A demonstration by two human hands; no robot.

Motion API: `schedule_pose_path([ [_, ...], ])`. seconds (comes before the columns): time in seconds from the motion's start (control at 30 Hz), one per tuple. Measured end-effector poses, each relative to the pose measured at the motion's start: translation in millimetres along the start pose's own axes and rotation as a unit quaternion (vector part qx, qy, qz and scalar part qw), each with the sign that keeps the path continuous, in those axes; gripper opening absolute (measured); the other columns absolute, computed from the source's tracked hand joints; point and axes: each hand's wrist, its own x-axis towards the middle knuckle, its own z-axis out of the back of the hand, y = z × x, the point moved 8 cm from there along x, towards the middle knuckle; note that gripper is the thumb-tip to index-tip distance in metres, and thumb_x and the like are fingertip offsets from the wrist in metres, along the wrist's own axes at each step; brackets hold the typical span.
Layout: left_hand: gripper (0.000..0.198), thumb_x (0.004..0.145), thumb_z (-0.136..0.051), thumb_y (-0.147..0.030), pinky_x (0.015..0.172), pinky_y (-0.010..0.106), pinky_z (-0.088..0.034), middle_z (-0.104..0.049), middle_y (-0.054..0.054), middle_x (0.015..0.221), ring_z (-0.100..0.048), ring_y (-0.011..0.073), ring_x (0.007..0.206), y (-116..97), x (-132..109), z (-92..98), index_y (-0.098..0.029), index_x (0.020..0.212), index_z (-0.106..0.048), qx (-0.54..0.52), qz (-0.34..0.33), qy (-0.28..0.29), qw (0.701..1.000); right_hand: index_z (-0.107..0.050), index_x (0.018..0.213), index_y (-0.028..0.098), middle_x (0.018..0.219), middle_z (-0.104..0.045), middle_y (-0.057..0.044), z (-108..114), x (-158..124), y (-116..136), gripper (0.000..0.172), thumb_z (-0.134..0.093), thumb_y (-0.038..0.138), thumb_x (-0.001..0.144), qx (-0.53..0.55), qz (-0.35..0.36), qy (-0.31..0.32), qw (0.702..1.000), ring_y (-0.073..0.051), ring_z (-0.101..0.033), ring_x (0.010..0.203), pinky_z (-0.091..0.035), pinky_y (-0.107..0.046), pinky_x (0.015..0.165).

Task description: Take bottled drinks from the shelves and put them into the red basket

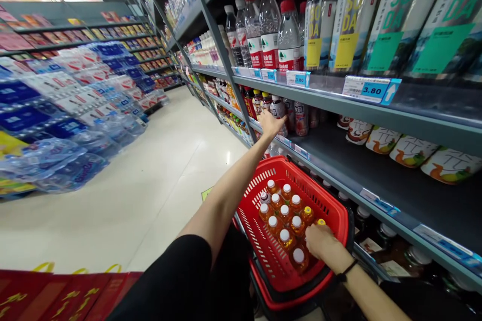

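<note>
My left hand [271, 123] reaches to the lower shelf, thumb and fingers apart, in front of a white-capped drink bottle [277, 106]. Whether it touches the bottle I cannot tell. Inside the red shopping basket [341, 210] is my right hand [323, 242], fingers curled downward with their tips hidden. Just behind its knuckles shows the yellow cap [321, 221] of a bottle. Several orange drink bottles [285, 236], mostly white-capped, stand upright in the basket to the left of that hand. A dark band circles my right wrist.
Water bottles [269, 35] and soda bottles [356, 20] line the shelf above, over price tags [299, 79]. Patterned cups [410, 149] sit further back on the lower shelf. Wrapped water packs [68, 160] are stacked across the pale aisle floor [165, 160]. Red bags [68, 296] stand at bottom left.
</note>
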Motion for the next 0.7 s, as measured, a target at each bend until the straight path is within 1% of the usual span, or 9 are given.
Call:
schedule_pose_path([
  [0.07,0.063,0.073,-0.089,-0.04,0.114,0.051,-0.039,-0.064,0.027,0.126,-0.056,0.0403,0.13,7.3,-5.7,-10.7,-0.007,0.118,-0.059,-0.014,0.038,0.005,0.999,-0.079,0.114,0.001,0.112,-0.077,-0.028,-4.4,5.3,8.3,0.033,-0.053,0.004,0.093,-0.008,0.007,0.016,1.0,-0.036,-0.076,0.112,-0.06,-0.042,0.091],
  [0.13,0.047,0.077,-0.085,-0.033,0.108,0.045,-0.044,-0.068,0.023,0.119,-0.062,0.0352,0.122,10.0,-14.9,-14.9,-0.009,0.111,-0.062,-0.042,0.053,0.005,0.998,-0.078,0.117,0.002,0.116,-0.077,-0.027,-4.9,10.7,16.2,0.035,-0.051,0.004,0.094,-0.016,0.013,0.02,1.0,-0.035,-0.075,0.115,-0.06,-0.042,0.092],
  [0.2,0.038,0.082,-0.081,-0.029,0.106,0.039,-0.046,-0.069,0.02,0.119,-0.064,0.0293,0.119,8.7,-26.4,-9.4,-0.011,0.109,-0.062,-0.079,0.048,-0.011,0.996,-0.078,0.117,0.001,0.116,-0.076,-0.028,-3.9,15.8,22.2,0.035,-0.052,0.004,0.094,-0.026,0.011,0.025,0.999,-0.036,-0.075,0.112,-0.061,-0.044,0.091],
  [0.27,0.037,0.089,-0.074,-0.034,0.107,0.036,-0.047,-0.067,0.019,0.126,-0.063,0.0251,0.12,7.5,-39.4,6.2,-0.011,0.115,-0.06,-0.114,0.041,-0.04,0.992,-0.079,0.112,0.001,0.11,-0.078,-0.028,-3.8,19.1,26.9,0.03,-0.059,0.005,0.09,-0.036,0.008,0.036,0.999,-0.038,-0.077,0.104,-0.062,-0.046,0.086],
  [0.37,0.045,0.099,-0.059,-0.049,0.107,0.034,-0.049,-0.066,0.016,0.132,-0.065,0.0202,0.121,10.0,-59.0,45.1,-0.015,0.127,-0.056,-0.208,0.031,-0.091,0.973,-0.08,0.106,0.003,0.105,-0.079,-0.027,-1.9,18.0,32.6,0.025,-0.066,0.006,0.087,-0.041,0.018,0.041,0.998,-0.038,-0.078,0.1,-0.062,-0.045,0.085],
  [0.43,0.052,0.091,-0.067,-0.057,0.104,0.036,-0.052,-0.071,0.013,0.121,-0.069,0.022,0.114,14.4,-72.4,78.5,-0.015,0.121,-0.06,-0.377,0.01,-0.124,0.918,-0.079,0.112,0.004,0.111,-0.078,-0.027,4.8,14.3,34.5,0.029,-0.057,0.005,0.093,-0.041,0.033,0.017,0.998,-0.036,-0.076,0.107,-0.06,-0.042,0.09],
  [0.53,0.053,0.076,-0.081,-0.057,0.095,0.037,-0.058,-0.075,0.008,0.104,-0.073,0.0236,0.1,20.4,-95.3,113.3,-0.016,0.105,-0.065,-0.513,0.037,-0.067,0.855,-0.075,0.122,0.005,0.121,-0.074,-0.027,19.4,11.3,30.1,0.041,-0.042,0.0,0.097,-0.045,0.04,-0.026,0.998,-0.035,-0.071,0.119,-0.056,-0.042,0.098],
  [0.6,0.053,0.074,-0.083,-0.054,0.089,0.04,-0.061,-0.076,0.009,0.102,-0.075,0.0243,0.093,21.3,-118.5,120.9,-0.016,0.106,-0.064,-0.565,0.09,0.03,0.819,-0.073,0.124,0.004,0.123,-0.073,-0.027,27.0,14.4,22.6,0.042,-0.042,0.0,0.096,-0.045,0.032,-0.038,0.998,-0.037,-0.069,0.122,-0.055,-0.045,0.098],
  [0.7,0.058,0.07,-0.087,-0.05,0.085,0.04,-0.062,-0.077,0.01,0.099,-0.076,0.0259,0.09,28.3,-161.3,124.8,-0.015,0.11,-0.063,-0.577,0.16,0.124,0.791,-0.071,0.123,0.004,0.12,-0.074,-0.027,31.2,24.5,9.8,0.038,-0.043,0.005,0.097,-0.041,0.022,-0.036,0.998,-0.038,-0.07,0.118,-0.055,-0.046,0.096],
])
